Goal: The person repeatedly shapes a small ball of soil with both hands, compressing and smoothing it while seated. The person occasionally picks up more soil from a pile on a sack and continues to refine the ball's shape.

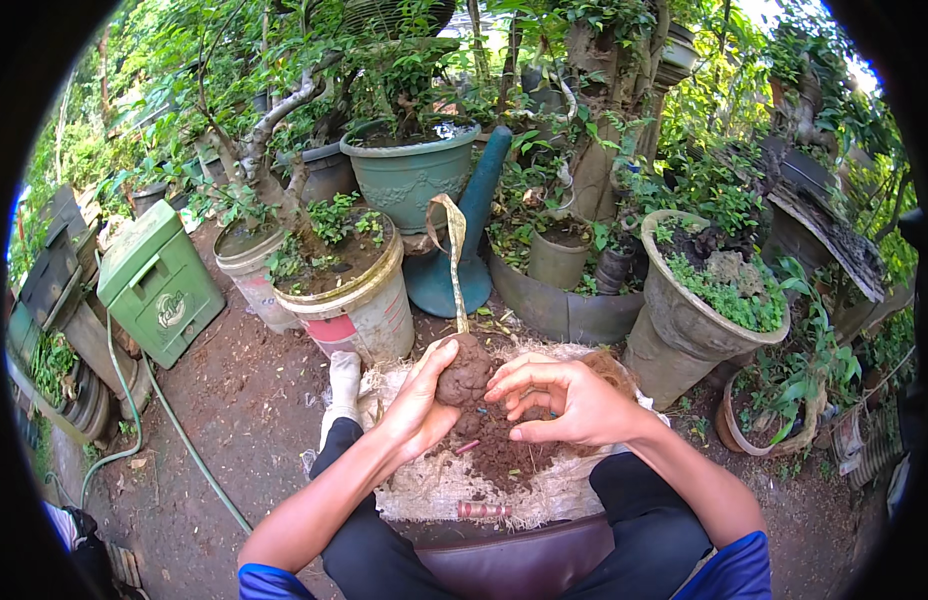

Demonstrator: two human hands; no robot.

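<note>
My left hand [422,401] holds a ball of wet brown soil [466,370] from which a pale, drooping plant stem [456,262] rises. At the right side of the ball, my right hand [565,397] hovers with bent, parted fingers and nothing plainly held in it. Whether its fingertips touch the ball cannot be told. Beneath both hands lies a heap of loose soil [509,457] on a woven sack [419,495]. A small reddish piece [467,447] rests at the heap's left edge. Brown fibre [608,371] shows behind my right hand.
Beyond the sack stand a white bucket [359,319] with a plant, a teal stand [452,281] and a green pot [411,176]. A grey urn-shaped planter [674,337] is at the right. Leftward are a green box [160,289] and a hose [197,457] on the ground.
</note>
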